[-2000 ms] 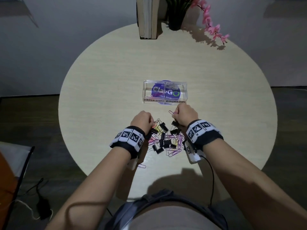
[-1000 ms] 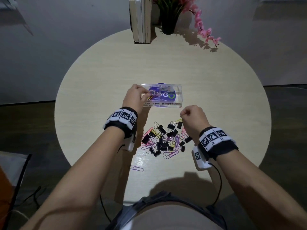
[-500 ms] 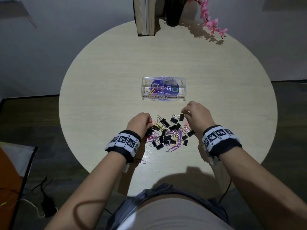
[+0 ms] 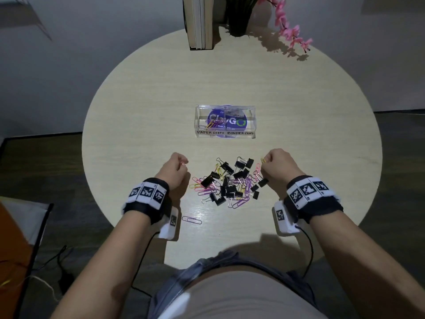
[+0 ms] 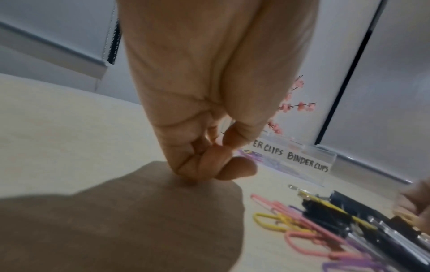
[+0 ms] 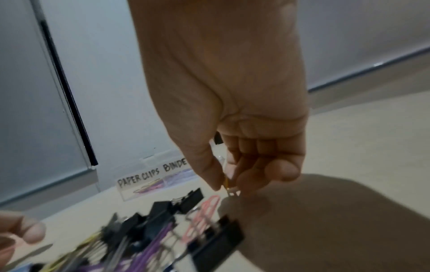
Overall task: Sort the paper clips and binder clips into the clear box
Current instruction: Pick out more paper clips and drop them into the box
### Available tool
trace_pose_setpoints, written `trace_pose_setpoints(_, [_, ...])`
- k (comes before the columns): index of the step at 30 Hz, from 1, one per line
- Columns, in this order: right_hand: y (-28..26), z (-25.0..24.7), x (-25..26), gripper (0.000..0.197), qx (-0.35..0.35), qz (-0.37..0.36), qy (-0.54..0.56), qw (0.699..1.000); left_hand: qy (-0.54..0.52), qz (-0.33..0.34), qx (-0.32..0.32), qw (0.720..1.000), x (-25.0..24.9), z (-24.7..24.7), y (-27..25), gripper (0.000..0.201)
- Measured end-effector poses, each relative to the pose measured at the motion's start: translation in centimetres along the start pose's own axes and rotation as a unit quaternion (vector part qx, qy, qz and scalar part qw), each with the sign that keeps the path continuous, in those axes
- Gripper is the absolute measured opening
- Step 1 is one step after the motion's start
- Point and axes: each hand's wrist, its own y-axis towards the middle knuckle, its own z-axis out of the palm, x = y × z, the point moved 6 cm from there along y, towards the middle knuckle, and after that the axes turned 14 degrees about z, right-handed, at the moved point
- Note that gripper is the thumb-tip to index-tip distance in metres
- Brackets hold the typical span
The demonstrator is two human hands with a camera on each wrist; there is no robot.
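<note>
My right hand [image 6: 235, 110] hangs over the table [image 6: 372, 147], thumb and forefinger pinching a yellow paper clip [image 6: 226, 184]. Just below and left of my pinch lie a pink paper clip [image 6: 207, 208] and black binder clips [image 6: 186, 199]. Beyond them, left of my thumb, stands the clear box [image 6: 149, 182] with paper clips inside.

Both hands lifted apart from the pile, left hand [image 4: 174, 171] pinching a pink paper clip [image 4: 183, 163], right hand [image 4: 277, 167] a yellow paper clip [image 4: 263, 160]
</note>
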Motion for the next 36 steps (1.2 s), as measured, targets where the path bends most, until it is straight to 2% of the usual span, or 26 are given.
trace_pose_setpoints(2, [-0.2, 0.7, 0.1, 0.014, -0.005, 0.021, 0.006, 1.0, 0.006, -0.004, 0.026, 1.0, 0.5, 0.2, -0.8, 0.014])
trace_pose_setpoints(5, [-0.6, 1.1, 0.9, 0.02, -0.032, 0.038, 0.004, 0.999, 0.02, 0.028, 0.039, 0.999, 0.1, 0.6, -1.5, 0.005])
trace_pose_setpoints(9, [-1.2, 1.4, 2.0, 0.025, -0.046, 0.048, -0.053, 0.996, 0.102, 0.088, 0.082, 0.987, -1.0, 1.4, -1.8, 0.019])
trace_pose_setpoints(12, [-1.7, 1.4, 2.6, 0.026, -0.046, 0.05, -0.069, 0.995, 0.143, 0.111, 0.096, 0.979, -1.7, 2.1, -1.7, 0.017])
trace_pose_setpoints(15, [-1.7, 1.3, 3.1, 0.025, -0.001, 0.075, -0.063, 0.995, 0.152, 0.096, 0.126, 0.976, -1.7, 2.9, -1.6, 0.008])
trace_pose_setpoints(18, [-1.6, 1.1, 3.7, 0.021, 0.051, 0.086, -0.045, 0.994, 0.143, 0.064, 0.156, 0.975, -1.2, 3.5, -1.6, 0.01])
trace_pose_setpoints(22, [-2.0, 1.2, 4.5, 0.022, 0.048, 0.08, -0.066, 0.993, 0.168, 0.018, 0.193, 0.967, -1.7, 2.2, -1.3, 0.013])
trace_pose_setpoints(25, [-2.4, 1.6, 5.0, 0.022, -0.007, 0.063, -0.112, 0.992, 0.208, 0.021, 0.162, 0.964, -4.5, -0.8, 0.1, 0.011])
trace_pose_setpoints(27, [-2.4, 1.8, 5.1, 0.014, -0.036, 0.049, -0.13, 0.99, 0.207, 0.05, 0.121, 0.969, -7.0, -2.9, 1.8, 0.009])
trace_pose_setpoints(29, [-2.2, 1.6, 5.1, 0.017, -0.045, 0.045, -0.144, 0.988, 0.199, 0.089, 0.076, 0.973, -9.5, -4.4, 4.2, 0.005])
trace_pose_setpoints(32, [-1.9, 1.5, 4.7, 0.021, -0.02, 0.059, -0.157, 0.986, 0.197, 0.135, 0.009, 0.971, -11.7, -5.1, 7.8, 0.008])
trace_pose_setpoints(34, [-1.8, 1.5, 4.5, 0.019, -0.002, 0.067, -0.147, 0.987, 0.2, 0.147, 0.006, 0.969, -12.0, -4.6, 9.7, 0.01])
trace_pose_setpoints(36, [-1.9, 1.8, 4.4, 0.02, 0.002, 0.06, -0.134, 0.989, 0.21, 0.148, 0.031, 0.966, -11.9, -3.7, 10.7, 0.021])
